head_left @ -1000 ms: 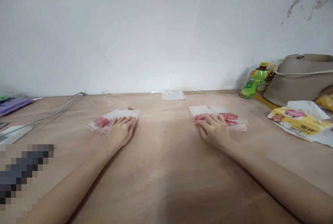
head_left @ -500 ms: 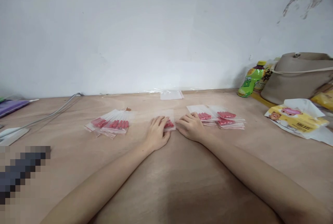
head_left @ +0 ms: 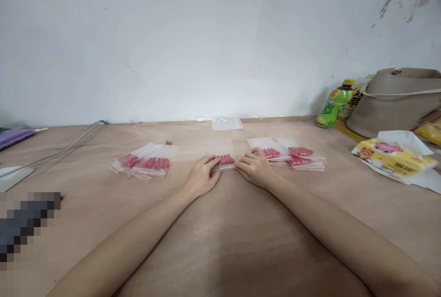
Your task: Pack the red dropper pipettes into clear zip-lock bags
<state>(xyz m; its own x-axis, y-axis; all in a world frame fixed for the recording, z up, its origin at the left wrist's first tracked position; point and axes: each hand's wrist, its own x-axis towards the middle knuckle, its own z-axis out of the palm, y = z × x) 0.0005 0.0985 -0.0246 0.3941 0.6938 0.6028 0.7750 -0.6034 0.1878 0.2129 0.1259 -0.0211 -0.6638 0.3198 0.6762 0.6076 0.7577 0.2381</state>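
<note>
A small clear zip bag point(head_left: 225, 159) with a row of red tube-shaped pieces in it lies on the table in front of me. At its left edge, my left hand point(head_left: 204, 175) grips the bag between thumb and fingers. The curled fingers of my right hand point(head_left: 255, 168) pinch its lower right corner. Fanned out to the left is a group of similar filled zip bags point(head_left: 151, 161). Just beyond my right hand are more filled bags point(head_left: 292, 154), overlapping in piles.
A white, flat zip bag point(head_left: 227, 124) lies near the wall. To the right stand a green drink bottle point(head_left: 332, 106) and a beige bag point(head_left: 396, 104), with a yellow tissue pack point(head_left: 396, 154) in front. A grey cable point(head_left: 74, 140) crosses the left side.
My left hand has moved left off the middle of the bag to its left edge, showing more red pieces. My right hand has barely shifted.
</note>
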